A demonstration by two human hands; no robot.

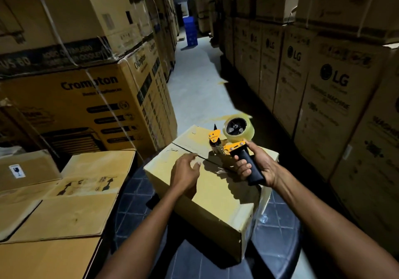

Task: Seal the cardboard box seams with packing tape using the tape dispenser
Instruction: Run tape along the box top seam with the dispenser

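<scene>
While right fingers (243, 168) grip it, dispenser (229, 147) touches box (216, 194).

Over the cardboard box (216, 194) I have open air except where the tape dispenser (236, 145) in my right hand (264, 164) is at the seam, with flattened cartons (71, 203) close on my left, Crompton stacks (86, 97) beyond them and LG cartons (323, 97) walling my right.
</scene>
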